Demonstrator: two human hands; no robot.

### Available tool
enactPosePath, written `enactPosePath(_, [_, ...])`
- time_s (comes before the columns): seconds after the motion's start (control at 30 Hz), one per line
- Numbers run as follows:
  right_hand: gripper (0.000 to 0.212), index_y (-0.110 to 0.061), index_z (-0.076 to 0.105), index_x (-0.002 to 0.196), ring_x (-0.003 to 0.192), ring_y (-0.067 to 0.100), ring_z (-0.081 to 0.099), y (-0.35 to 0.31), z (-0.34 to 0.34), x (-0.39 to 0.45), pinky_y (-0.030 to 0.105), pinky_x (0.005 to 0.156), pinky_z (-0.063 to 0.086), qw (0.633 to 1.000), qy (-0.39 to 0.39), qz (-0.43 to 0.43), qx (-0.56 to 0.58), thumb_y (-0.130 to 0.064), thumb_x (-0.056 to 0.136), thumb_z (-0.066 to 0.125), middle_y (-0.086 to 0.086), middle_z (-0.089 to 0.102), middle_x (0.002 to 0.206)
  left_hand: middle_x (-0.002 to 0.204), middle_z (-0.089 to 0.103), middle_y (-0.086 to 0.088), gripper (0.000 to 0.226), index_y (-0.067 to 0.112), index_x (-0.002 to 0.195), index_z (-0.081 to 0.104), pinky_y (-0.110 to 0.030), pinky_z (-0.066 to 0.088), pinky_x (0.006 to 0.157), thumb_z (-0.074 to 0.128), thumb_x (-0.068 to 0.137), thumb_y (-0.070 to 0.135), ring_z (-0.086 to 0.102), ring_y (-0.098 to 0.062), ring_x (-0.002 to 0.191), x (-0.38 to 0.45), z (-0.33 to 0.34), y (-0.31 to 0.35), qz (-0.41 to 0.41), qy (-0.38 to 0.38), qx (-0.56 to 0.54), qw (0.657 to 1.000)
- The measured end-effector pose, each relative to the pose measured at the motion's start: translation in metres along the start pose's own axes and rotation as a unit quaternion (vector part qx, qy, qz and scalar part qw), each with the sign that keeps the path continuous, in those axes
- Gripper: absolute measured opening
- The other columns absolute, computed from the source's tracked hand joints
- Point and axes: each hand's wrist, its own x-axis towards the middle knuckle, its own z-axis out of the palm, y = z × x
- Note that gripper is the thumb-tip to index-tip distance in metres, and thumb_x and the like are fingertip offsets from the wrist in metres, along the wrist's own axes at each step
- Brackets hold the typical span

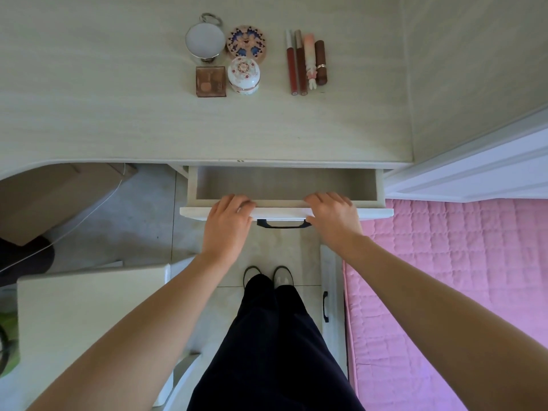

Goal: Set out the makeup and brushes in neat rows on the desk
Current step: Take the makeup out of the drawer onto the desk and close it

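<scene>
On the pale wooden desk stand two tidy groups. The left one holds a round mirror, a patterned round compact, a square brown compact and a white floral jar. To the right, two slim lip gloss tubes, a pink bunny-tipped stick and a brown lipstick lie side by side. Below the desk edge a drawer is pulled out a little. My left hand and my right hand both hold its front panel, fingers curled over the top edge.
A dark handle sits between my hands on the drawer front. A pink quilted bed lies close on the right. A white seat stands at lower left, and a cardboard box sits under the desk.
</scene>
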Motion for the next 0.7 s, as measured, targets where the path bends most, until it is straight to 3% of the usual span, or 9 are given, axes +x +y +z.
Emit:
enactPosePath(0.1, [0.021,-0.006,0.070,0.090,0.085,0.031,0.063,-0.005,0.000,-0.015,0.036,0.074,0.051,0.996,0.067,0.021,0.051,-0.005,0.070,0.075,0.007,0.070,0.088,0.099,0.067,-0.004,0.022,0.008,0.098,0.071,-0.037,0.051,0.082,0.071,0.078,-0.001,0.059,-0.028,0.094,-0.005,-0.003,0.001,-0.052,0.021,-0.085,0.995])
enactPosePath(0.27, [0.017,-0.008,0.069,0.102,0.107,0.032,0.057,-0.016,-0.004,-0.042,0.043,0.093,0.044,0.981,0.122,0.094,0.121,-0.012,0.085,0.065,0.005,0.068,0.103,0.091,0.068,-0.001,0.009,0.008,0.091,0.072,-0.023,0.046,0.081,0.068,0.084,0.005,0.059,-0.019,0.091,-0.021,-0.013,0.015,-0.153,0.072,-0.182,0.969])
enactPosePath(0.33, [0.013,-0.010,0.068,0.097,0.100,0.029,0.056,-0.021,-0.005,-0.051,0.041,0.084,0.047,0.964,0.107,0.156,0.188,-0.017,0.091,0.059,0.002,0.068,0.096,0.081,0.067,0.005,0.008,0.013,0.081,0.070,-0.023,0.048,0.077,0.065,0.087,0.015,0.061,-0.012,0.079,-0.026,-0.013,0.023,-0.292,0.068,-0.277,0.913])
enactPosePath(0.37, [0.015,-0.010,0.066,0.092,0.091,0.027,0.056,-0.023,-0.005,-0.053,0.039,0.074,0.047,0.942,0.095,0.207,0.246,-0.020,0.093,0.054,0.002,0.068,0.088,0.076,0.066,0.006,0.013,0.015,0.077,0.068,-0.026,0.049,0.075,0.064,0.088,0.020,0.061,-0.010,0.072,-0.025,-0.013,0.023,-0.390,0.056,-0.346,0.852])
enactPosePath(0.43, [0.023,-0.010,0.060,0.087,0.075,0.023,0.057,-0.021,-0.004,-0.048,0.032,0.060,0.045,0.845,0.071,0.358,0.390,-0.027,0.095,0.048,0.004,0.067,0.081,0.083,0.068,0.000,0.016,0.011,0.087,0.066,-0.031,0.054,0.080,0.063,0.090,0.027,0.066,-0.013,0.077,-0.019,-0.013,0.022,-0.557,0.020,-0.520,0.648])
enactPosePath(0.5, [0.032,-0.006,0.059,0.091,0.078,0.025,0.063,-0.013,-0.004,-0.037,0.035,0.067,0.052,0.695,0.020,0.497,0.519,-0.035,0.095,0.046,0.013,0.069,0.093,0.103,0.065,-0.009,0.029,0.009,0.110,0.057,-0.040,0.055,0.087,0.064,0.091,0.030,0.068,-0.027,0.093,-0.011,-0.013,0.017,-0.607,-0.005,-0.638,0.473])
enactPosePath(0.6, [0.033,-0.007,0.053,0.104,0.090,0.033,0.067,-0.001,0.000,-0.021,0.052,0.083,0.055,0.466,-0.010,0.551,0.692,-0.039,0.096,0.050,0.014,0.060,0.110,0.115,0.058,-0.018,0.032,0.008,0.116,0.053,-0.048,0.053,0.091,0.065,0.090,0.022,0.064,-0.035,0.102,0.002,-0.015,0.011,-0.607,0.018,-0.697,0.382])
enactPosePath(0.63, [0.030,-0.009,0.050,0.110,0.092,0.035,0.067,0.002,0.000,-0.016,0.054,0.082,0.055,0.421,-0.001,0.549,0.722,-0.036,0.097,0.052,0.014,0.056,0.115,0.117,0.057,-0.022,0.029,0.006,0.114,0.055,-0.048,0.053,0.090,0.066,0.090,0.017,0.064,-0.036,0.102,0.005,-0.016,0.010,-0.609,0.028,-0.703,0.365])
enactPosePath(0.7, [0.020,-0.005,0.049,0.105,0.090,0.040,0.067,0.006,0.000,-0.008,0.055,0.076,0.055,0.383,0.019,0.546,0.744,-0.023,0.098,0.052,0.021,0.056,0.122,0.116,0.056,-0.027,0.029,0.003,0.115,0.054,-0.048,0.056,0.083,0.065,0.089,0.009,0.064,-0.036,0.102,0.010,-0.018,0.007,-0.617,0.044,-0.703,0.351])
